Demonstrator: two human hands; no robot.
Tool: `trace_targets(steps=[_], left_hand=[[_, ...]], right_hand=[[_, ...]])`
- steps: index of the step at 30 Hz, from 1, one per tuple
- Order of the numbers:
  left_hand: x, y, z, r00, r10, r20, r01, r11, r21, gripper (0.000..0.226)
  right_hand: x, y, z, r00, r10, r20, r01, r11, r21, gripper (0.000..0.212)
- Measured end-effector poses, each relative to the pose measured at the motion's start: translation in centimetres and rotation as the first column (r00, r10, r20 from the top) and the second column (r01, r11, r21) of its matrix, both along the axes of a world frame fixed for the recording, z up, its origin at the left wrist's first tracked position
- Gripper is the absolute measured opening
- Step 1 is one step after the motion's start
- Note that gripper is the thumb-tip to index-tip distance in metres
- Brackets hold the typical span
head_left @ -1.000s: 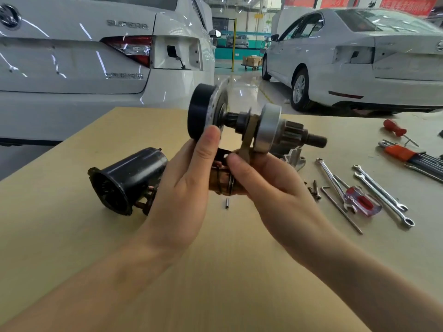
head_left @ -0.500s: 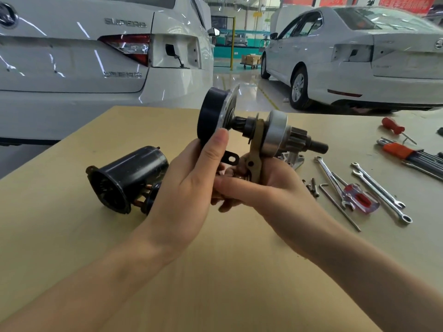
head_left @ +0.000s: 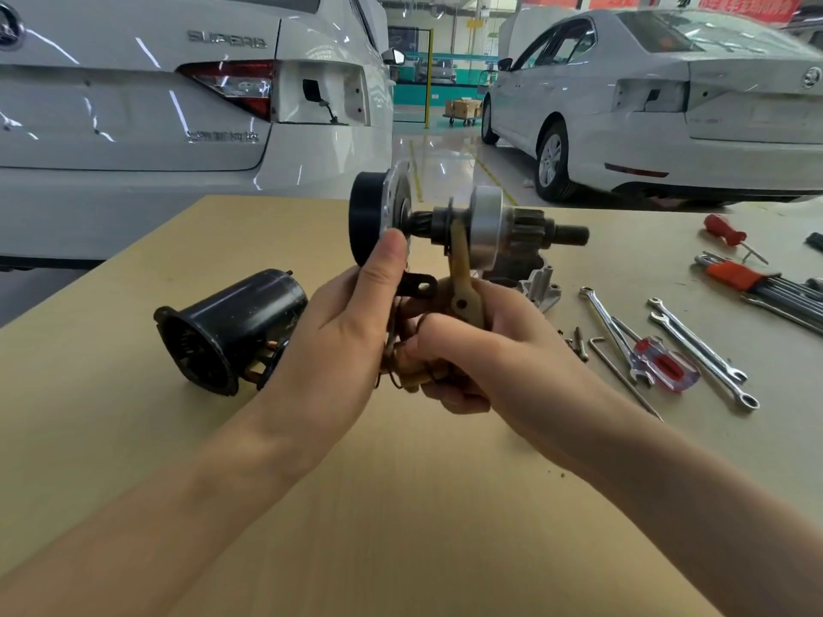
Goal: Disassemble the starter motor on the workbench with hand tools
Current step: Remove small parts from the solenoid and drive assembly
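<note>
I hold the starter's drive assembly (head_left: pixel 485 224) in the air above the workbench (head_left: pixel 401 505): a black round end with a metal plate, a shaft, a silver clutch and a pinion gear pointing right. My left hand (head_left: pixel 343 331) grips the black end, thumb on the plate. My right hand (head_left: pixel 481 349) is curled round the tan shift fork (head_left: pixel 461 282) and the plunger with its spring below it. The black motor housing (head_left: pixel 231 331) lies on its side on the bench to the left.
An aluminium nose housing (head_left: pixel 541 287) lies behind my right hand. Wrenches (head_left: pixel 699 349), a red-handled screwdriver (head_left: pixel 663 362), a hex key set (head_left: pixel 748 278), a long bolt and small screws lie at the right. Two white cars stand beyond the bench's far edge.
The assembly has turned level and shifted slightly right and up. My right hand has slid down from the shaft area and closed round the fork and the plunger.
</note>
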State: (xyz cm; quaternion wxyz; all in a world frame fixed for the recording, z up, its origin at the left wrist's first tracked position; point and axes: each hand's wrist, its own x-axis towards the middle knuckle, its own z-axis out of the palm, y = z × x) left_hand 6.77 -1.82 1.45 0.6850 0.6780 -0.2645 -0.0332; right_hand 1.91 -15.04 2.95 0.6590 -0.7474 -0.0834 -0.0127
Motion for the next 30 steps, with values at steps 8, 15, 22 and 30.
trace_targets(steps=[8,15,22,30], left_hand=[[-0.6,0.1,-0.7,0.995,0.022,-0.098,-0.031,0.996,-0.088,0.073],[-0.5,-0.1,-0.9,0.99,0.031,-0.136,-0.056,0.981,-0.186,0.072],[0.1,0.3,-0.3,0.955,-0.088,-0.284,-0.007,0.949,-0.317,0.064],[0.4,0.5,-0.1,0.936,-0.158,-0.316,0.028,0.926,-0.378,0.065]], right_hand=[[-0.8,1.1,-0.4,0.998,-0.055,0.024,0.056,0.997,-0.052,0.007],[-1.0,1.7,-0.8,0.999,-0.035,0.02,0.035,0.999,0.028,0.008],[-1.1,1.3,-0.6,1.0,0.013,-0.004,-0.013,0.996,0.084,0.013],[-1.9,2.4,-1.6,0.972,-0.138,0.192,0.11,0.983,0.147,0.017]])
